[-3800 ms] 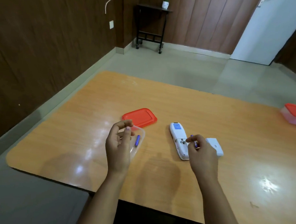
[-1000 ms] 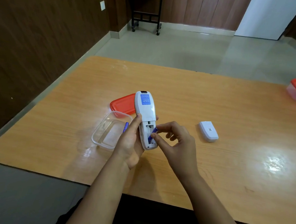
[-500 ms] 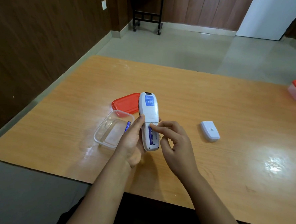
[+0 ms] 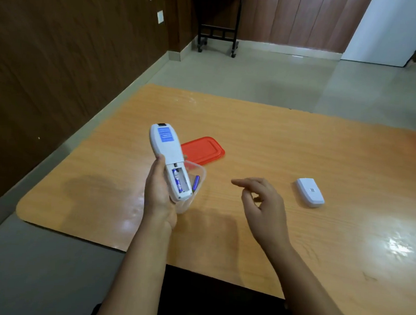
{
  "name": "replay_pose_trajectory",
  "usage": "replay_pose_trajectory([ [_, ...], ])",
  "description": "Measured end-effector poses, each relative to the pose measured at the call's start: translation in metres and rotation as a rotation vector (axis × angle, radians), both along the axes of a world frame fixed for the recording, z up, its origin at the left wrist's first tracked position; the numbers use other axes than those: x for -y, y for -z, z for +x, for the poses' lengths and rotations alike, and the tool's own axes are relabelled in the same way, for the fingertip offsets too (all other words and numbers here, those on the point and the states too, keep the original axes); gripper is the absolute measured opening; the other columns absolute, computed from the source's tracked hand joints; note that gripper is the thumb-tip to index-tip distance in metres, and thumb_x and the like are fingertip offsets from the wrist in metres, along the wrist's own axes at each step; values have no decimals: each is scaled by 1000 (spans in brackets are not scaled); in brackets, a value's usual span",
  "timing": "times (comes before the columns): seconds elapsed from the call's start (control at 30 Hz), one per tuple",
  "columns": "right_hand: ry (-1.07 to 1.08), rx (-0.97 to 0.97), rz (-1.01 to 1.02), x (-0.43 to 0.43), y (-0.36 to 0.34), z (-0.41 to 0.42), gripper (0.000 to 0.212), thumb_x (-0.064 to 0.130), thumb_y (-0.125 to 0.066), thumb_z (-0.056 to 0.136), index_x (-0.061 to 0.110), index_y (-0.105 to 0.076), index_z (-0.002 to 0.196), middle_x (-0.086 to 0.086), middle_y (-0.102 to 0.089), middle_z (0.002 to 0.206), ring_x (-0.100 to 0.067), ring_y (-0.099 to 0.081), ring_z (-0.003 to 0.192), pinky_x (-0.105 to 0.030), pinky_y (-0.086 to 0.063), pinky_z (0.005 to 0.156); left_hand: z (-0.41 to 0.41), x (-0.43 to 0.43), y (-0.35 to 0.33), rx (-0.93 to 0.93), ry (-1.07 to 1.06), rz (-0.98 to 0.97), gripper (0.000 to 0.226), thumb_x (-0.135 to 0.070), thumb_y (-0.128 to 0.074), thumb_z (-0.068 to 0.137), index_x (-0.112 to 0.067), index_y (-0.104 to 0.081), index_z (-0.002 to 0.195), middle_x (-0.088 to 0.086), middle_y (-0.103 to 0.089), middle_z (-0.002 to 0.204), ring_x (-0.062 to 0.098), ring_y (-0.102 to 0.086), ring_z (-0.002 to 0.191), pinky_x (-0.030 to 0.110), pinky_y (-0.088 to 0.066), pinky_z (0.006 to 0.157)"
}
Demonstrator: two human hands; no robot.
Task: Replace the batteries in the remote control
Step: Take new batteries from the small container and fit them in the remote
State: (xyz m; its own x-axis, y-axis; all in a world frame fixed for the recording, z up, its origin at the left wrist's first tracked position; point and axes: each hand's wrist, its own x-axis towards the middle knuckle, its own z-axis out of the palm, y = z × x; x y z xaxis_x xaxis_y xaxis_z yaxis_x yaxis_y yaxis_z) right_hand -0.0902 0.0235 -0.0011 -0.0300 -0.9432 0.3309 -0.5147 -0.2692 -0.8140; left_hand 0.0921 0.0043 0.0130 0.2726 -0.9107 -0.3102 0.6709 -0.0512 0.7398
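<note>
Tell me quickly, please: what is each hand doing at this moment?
Left hand: closed around the remote control, battery bay facing up.
Right hand: open, holding nothing, above the table.

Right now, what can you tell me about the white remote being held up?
The remote control is a long white plastic body seen from the back, with a blue label near its far end. The left hand holds it tilted above the table, thumb along its left edge. Its battery bay is open, cover off: one blue battery sits in the left slot, the right slot looks empty. The right hand is apart from it.
</note>
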Motion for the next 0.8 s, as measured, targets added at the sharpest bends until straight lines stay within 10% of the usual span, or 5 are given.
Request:
replay_pose_trajectory([
  [0.4, -30, -964, 128, 61, -10, 89, 43, 49, -50, 85, 17, -70, 107, -6, -45, 125, -28, -35, 119, -38, -34, 88, 19, -5, -8, 96, -109, 17, 32, -38, -40, 98, -24, -61, 117, 9, -66, 119, 14, -62, 86, 39, -46, 94],
  [0.8, 30, -661, 117, 61, -1, 96, 23, 43, -66, 74, 25, -76, 84, 7, -48, 139, -20, -30, 133, -37, -26, 104, 16, -2, -13, 61, -179, -17, 31, -35, -37, 99, -24, -61, 114, 0, -68, 100, 11, -63, 81, 29, -49, 76],
])
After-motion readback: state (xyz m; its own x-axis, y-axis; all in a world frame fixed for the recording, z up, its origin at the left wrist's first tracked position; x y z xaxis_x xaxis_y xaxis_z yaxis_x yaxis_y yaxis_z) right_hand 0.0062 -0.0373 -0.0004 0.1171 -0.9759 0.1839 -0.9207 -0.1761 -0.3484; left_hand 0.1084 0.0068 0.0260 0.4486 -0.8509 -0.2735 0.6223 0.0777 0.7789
